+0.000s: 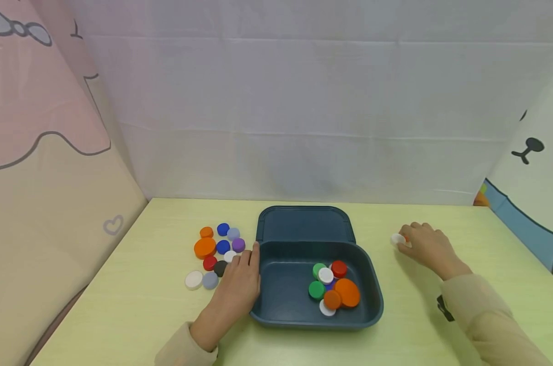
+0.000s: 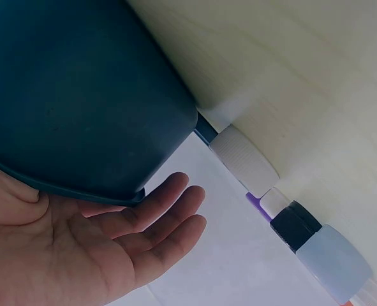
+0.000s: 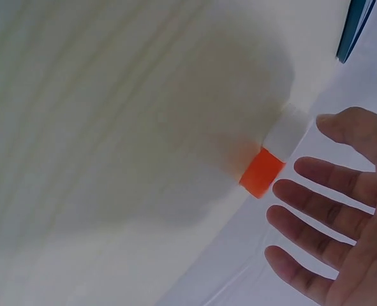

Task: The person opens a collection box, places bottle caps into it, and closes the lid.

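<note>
My left hand [image 1: 239, 278] rests at the left rim of a dark blue lidded box [image 1: 276, 321], its fingers extended. In the left wrist view the box wall [image 2: 80, 95] rises beside the loosely held fingers. Inside the box's right half lie several bottle caps: orange [image 1: 347, 293], green [image 1: 316, 290], red [image 1: 338, 269], white [image 1: 325, 276] and blue. Right of the box, my right hand [image 1: 426, 247] reaches to a white bottle cap [image 3: 286, 132] and an orange bottle cap [image 3: 262, 173] side by side on the table. Its thumb and fingers are spread around them, without a grip.
Left of the box lies a group of loose caps, among them a large orange cap [image 1: 205, 248], a red cap [image 1: 210, 263], a purple cap [image 1: 238, 245] and a black cap [image 1: 220, 268]. The box's lid [image 1: 306, 223] lies folded back behind it. A white curtain [image 1: 304, 117] hangs behind the table.
</note>
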### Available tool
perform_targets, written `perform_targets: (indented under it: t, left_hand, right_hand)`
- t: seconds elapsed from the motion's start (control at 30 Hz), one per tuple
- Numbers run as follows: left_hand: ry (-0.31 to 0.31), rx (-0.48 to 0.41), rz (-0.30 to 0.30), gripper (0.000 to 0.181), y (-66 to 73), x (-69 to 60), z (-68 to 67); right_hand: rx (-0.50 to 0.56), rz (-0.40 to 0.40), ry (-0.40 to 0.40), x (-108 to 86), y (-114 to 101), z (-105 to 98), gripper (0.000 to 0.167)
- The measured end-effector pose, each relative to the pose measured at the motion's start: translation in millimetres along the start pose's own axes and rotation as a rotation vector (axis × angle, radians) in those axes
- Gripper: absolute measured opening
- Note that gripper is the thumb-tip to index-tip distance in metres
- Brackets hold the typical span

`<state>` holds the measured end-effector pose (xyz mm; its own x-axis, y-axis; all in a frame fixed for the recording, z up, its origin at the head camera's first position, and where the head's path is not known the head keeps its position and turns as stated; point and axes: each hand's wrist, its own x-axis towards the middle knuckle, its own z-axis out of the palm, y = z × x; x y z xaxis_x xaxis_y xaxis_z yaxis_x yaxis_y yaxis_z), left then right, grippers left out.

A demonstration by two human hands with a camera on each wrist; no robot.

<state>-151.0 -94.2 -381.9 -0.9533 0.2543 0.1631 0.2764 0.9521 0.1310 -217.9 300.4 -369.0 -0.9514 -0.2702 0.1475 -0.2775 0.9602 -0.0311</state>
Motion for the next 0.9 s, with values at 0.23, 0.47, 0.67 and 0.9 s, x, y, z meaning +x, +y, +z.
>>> perform_targets:
  t: [0.23,0.47,0.67,0.9]
  left_hand:
    - [0.002,-0.007,0.004,0.057,-0.2,-0.2,0.1]
    - [0.007,-0.005,0.01,0.057,-0.1,-0.2,-0.3]
    - [0.016,-0.002,0.016,0.056,-0.3,-0.4,-0.6]
    - [0.009,-0.009,0.014,0.056,-0.3,-0.4,-0.8]
  right_hand:
    - [-0.003,0.005,-0.022,2.0,1.2,4.7,0.02]
    - [-0.013,0.012,-0.033,4.0,1.5,5.1,0.02]
    - [-0.018,0.019,-0.049,5.6,1.8,4.9,0.021]
    - [-0.037,0.007,-0.066,5.6,1.1,5.7,0.024]
